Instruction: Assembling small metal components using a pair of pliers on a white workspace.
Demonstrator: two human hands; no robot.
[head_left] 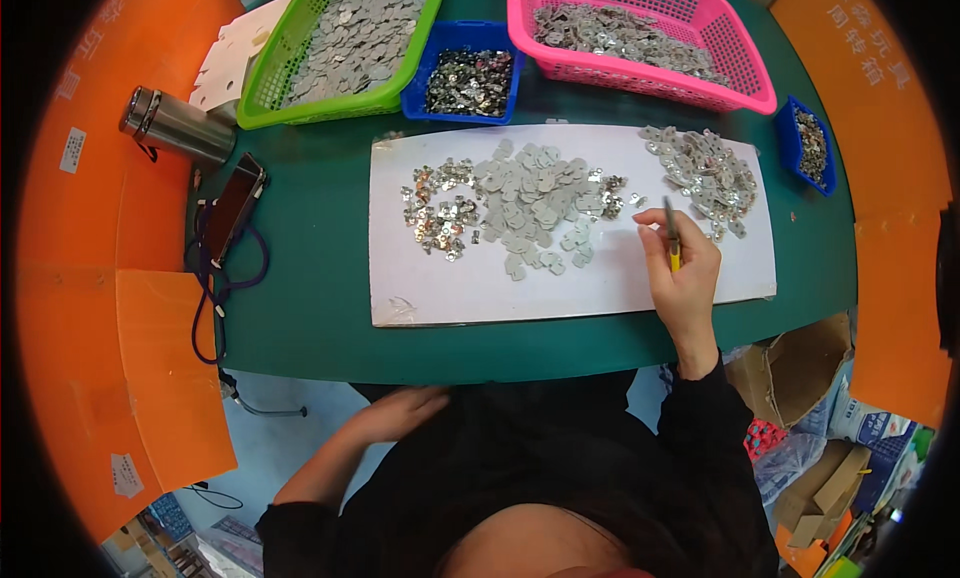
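Note:
My right hand (pixel 685 273) is closed around slim tweezers (pixel 673 240) with a dark tip and a yellow grip, above the right part of a white board (pixel 430 298). Just left of its fingers, a few tiny metal pieces lie apart. A heap of flat pale-grey plastic pieces (pixel 540 193) fills the board's middle, with small shiny metal pieces (pixel 440 218) on its left and dark metal ones (pixel 608 196) on its right. Clear plastic pieces with metal in them (pixel 710 178) lie beyond my right hand. My left hand (pixel 405 413), slightly blurred, rests below the table's front edge, fingers stretched out, holding nothing.
Along the back stand a green basket (pixel 385 100) of grey pieces, a blue bin (pixel 462 118) of metal bits and a pink basket (pixel 640 93). A small blue bin (pixel 822 183) is at right. A steel flask (pixel 185 126) and a phone (pixel 232 208) with a cord lie left.

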